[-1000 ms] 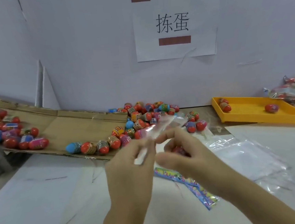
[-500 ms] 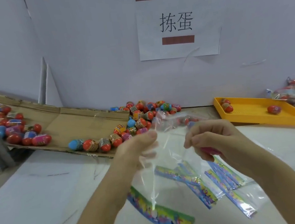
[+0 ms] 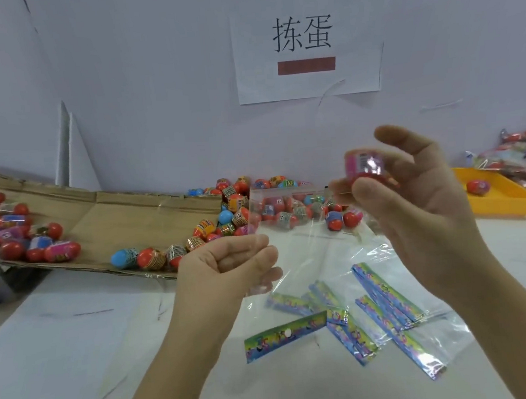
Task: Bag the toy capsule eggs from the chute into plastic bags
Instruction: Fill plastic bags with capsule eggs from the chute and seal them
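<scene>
My left hand [image 3: 229, 266] pinches the left edge of a clear plastic bag [image 3: 294, 250] that hangs upright over the table, its mouth at the top. My right hand [image 3: 413, 192] is raised beside and slightly above the bag's mouth, fingers curled round a pink-and-red capsule egg [image 3: 365, 166]. Many more capsule eggs [image 3: 240, 214] lie piled at the low end of the cardboard chute [image 3: 123, 221], partly seen through the bag. Another group of eggs [image 3: 19, 233] sits higher up the chute at the left.
Several flat bags with colourful header strips [image 3: 376, 310] lie on the white table [image 3: 62, 360] under my hands. A yellow tray [image 3: 503, 197] with an egg stands at the right, filled bags [image 3: 525, 154] behind it. A paper sign [image 3: 303, 36] hangs on the wall.
The bag was unfolded and opened between both hands. My right hand has let go of the bag and risen to its mouth with an egg, while my left keeps the bag's edge.
</scene>
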A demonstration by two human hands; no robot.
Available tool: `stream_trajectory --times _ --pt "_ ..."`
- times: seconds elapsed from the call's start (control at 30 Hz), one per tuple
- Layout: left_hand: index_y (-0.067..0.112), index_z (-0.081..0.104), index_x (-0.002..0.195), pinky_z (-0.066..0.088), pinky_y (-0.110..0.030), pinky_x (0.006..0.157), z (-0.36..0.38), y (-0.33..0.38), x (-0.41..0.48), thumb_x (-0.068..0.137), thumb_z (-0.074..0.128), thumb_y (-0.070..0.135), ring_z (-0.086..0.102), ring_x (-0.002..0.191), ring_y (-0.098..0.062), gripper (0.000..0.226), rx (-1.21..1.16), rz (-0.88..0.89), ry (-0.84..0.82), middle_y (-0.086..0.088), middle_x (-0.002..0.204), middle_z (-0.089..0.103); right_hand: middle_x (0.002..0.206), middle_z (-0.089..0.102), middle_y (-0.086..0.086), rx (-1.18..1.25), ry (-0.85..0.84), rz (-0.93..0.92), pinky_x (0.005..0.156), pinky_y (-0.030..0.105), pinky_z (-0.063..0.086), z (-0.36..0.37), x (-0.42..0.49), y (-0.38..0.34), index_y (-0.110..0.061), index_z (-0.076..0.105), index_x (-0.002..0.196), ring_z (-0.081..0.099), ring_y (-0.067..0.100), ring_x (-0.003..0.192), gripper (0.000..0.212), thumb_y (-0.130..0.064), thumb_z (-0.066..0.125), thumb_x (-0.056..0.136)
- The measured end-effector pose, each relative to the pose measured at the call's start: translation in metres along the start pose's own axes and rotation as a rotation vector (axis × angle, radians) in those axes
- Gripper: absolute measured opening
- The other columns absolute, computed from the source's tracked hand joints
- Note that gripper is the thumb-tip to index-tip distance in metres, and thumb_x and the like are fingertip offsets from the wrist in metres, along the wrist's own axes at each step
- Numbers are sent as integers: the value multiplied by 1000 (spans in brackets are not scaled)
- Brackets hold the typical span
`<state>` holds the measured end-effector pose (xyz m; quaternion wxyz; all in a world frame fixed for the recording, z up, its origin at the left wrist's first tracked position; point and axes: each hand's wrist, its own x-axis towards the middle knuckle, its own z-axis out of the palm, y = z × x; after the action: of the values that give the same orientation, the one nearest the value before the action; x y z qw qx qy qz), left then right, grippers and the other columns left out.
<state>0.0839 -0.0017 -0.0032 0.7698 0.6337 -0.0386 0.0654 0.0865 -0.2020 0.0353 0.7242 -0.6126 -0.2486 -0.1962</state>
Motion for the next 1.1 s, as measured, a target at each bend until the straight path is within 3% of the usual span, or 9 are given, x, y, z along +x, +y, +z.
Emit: stream_trajectory --times 0.03,0.1,0.2,0.37,0.47,0.63,0.8,0.93,1.1 --pt "14 78 74 57 -24 54 1 0 0 56 79 16 74 65 -26 19 0 13 0 -13 76 75 101 69 -6 -58 -33 -19 76 23 53 1 -1 -1 -26 53 114 68 17 91 52 -33 82 70" --pt "19 79 73 57 -24 55 3 1 -2 52 80 20 74 65 -25 21 9 54 -19 -10 75 76 99 71 -10 -252 -59 -66 78 20 51 4 -3 -1 -28 61 109 66 9 92 41 -41 77 73" --pt "23 79 75 58 -25 58 7 2 -5 50 81 22 74 66 -25 25 17 104 -58 -9 75 76 102 67 -10 -506 -71 -183 81 23 52 6 -4 3 -30 68 95 65 9 97 12 -25 64 85" --pt "24 78 83 58 -24 65 11 -8 -6 59 78 21 74 80 -23 23 8 10 -119 -9 83 76 100 62 -5 -525 -188 -188 76 25 55 11 -7 15 -27 68 98 67 11 80 19 -13 64 87" --pt "16 76 82 58 -24 62 14 -18 -2 71 75 16 74 81 -24 11 -19 -105 -71 -9 87 75 104 58 -7 -681 -309 -75 84 28 54 10 -11 31 -25 67 107 63 10 92 31 -1 63 88" --pt "12 70 94 58 -24 64 14 -28 3 92 62 10 73 85 -18 8 73 -244 -42 -10 97 73 114 53 -10 -631 -392 122 98 19 45 8 -14 48 -35 57 112 55 2 109 58 15 52 83" --pt "17 67 89 55 -28 70 15 -31 6 96 58 17 64 104 -18 11 35 -351 -41 -7 105 72 111 62 -15 -804 -426 79 94 16 42 3 -14 61 -31 61 117 53 -1 107 49 4 64 83" --pt "11 63 91 58 -31 65 14 -28 7 97 55 13 74 87 -22 10 -139 -394 -72 -3 80 76 114 60 -14 -762 -380 101 87 14 43 0 -13 60 -36 61 116 53 1 104 42 -7 66 86" --pt "4 60 107 60 -33 63 14 -27 8 97 52 8 74 83 -26 14 -285 -405 -87 -13 93 76 108 61 -32 -682 -379 156 83 9 41 3 -13 52 -51 59 110 53 -4 104 43 -15 65 88"
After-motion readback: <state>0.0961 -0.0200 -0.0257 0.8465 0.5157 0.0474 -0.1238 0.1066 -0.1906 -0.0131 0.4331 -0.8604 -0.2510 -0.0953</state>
